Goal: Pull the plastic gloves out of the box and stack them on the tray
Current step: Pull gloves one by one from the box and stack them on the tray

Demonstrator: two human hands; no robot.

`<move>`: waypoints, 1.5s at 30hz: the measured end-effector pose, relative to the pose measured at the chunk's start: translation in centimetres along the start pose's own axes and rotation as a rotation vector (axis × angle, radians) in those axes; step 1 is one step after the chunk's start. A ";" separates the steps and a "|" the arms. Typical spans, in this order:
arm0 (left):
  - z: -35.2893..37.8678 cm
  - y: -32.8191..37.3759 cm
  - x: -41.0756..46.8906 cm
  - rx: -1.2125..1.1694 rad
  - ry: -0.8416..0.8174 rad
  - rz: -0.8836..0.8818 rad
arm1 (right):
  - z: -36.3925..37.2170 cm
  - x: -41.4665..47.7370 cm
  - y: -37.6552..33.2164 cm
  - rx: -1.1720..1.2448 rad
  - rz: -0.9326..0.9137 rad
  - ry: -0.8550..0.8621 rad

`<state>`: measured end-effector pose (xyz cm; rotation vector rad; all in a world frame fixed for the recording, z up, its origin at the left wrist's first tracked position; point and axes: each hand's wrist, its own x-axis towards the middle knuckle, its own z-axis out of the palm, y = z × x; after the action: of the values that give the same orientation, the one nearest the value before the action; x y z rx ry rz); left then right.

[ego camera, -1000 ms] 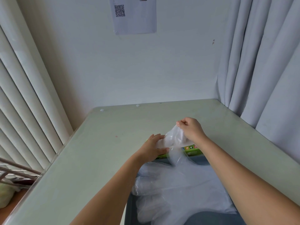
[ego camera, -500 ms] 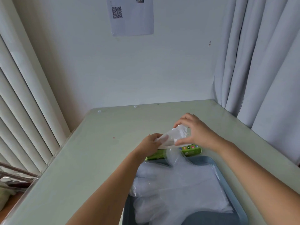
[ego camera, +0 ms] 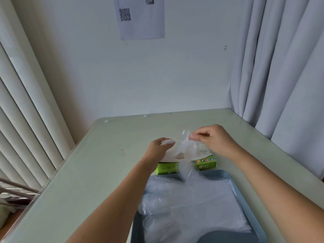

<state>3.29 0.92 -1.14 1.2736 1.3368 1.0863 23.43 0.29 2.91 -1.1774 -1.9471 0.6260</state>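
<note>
A green and white glove box [ego camera: 205, 163] lies on the table just beyond the blue tray [ego camera: 249, 199]. A clear plastic glove [ego camera: 185, 151] hangs above the box, stretched between both hands, its lower end trailing down to the tray. My left hand [ego camera: 157, 149] pinches its left edge and my right hand [ego camera: 213, 139] pinches its top right edge. A stack of clear gloves [ego camera: 189, 207] lies flat in the tray.
The pale green table [ego camera: 87, 172] reaches back to a white wall. Vertical blinds hang on the left and a grey curtain [ego camera: 280, 67] on the right. A metal rack [ego camera: 15, 192] pokes in at the lower left. A paper with a QR code [ego camera: 140, 16] hangs on the wall.
The glove has come up out of the box and both hands have moved apart, spreading it. My right hand shifted to the right and my left hand took hold of the glove's left edge.
</note>
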 end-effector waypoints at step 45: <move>0.5 -2.8 2.1 1.013 -0.114 0.660 | 1.4 5.9 1.9 0.214 0.406 0.401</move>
<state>3.36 2.87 -4.10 2.6113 1.4562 0.6920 21.58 6.35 2.75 -1.4446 -1.2852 0.7195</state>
